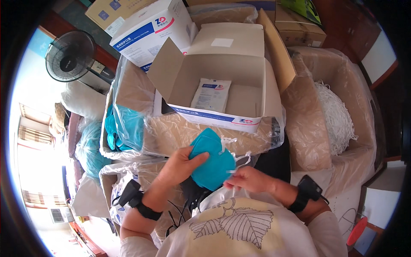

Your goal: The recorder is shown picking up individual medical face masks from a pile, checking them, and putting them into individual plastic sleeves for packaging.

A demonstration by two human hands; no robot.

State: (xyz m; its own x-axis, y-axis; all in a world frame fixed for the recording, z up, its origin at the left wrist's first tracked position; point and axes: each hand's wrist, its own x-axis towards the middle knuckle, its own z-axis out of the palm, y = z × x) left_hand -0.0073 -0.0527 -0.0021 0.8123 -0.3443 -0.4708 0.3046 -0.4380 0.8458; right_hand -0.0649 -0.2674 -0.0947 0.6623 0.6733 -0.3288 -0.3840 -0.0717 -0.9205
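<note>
1. Left hand is half closing on the teal mask at its 9 o'clock edge, thumb lying on top, fingers going underneath.
2. Right hand, at the mask's 4 o'clock, is curling nearly closed, pinching a white strap end.
3. Mask is sitting just above the shirt, at 6 o'clock from the open white box; 1 white packet is lying inside.
4. White cords are filling a carton at 2 o'clock; teal pieces are bunching at 10 o'clock.
5. Risk: strap could be tearing off, if the right hand is pulling too hard.
6. Risk: mask could be creasing, if the left thumb is overpressing.
7. Risk: strap loop, sticking out at 3 o'clock, could be snagging fingers.
</note>
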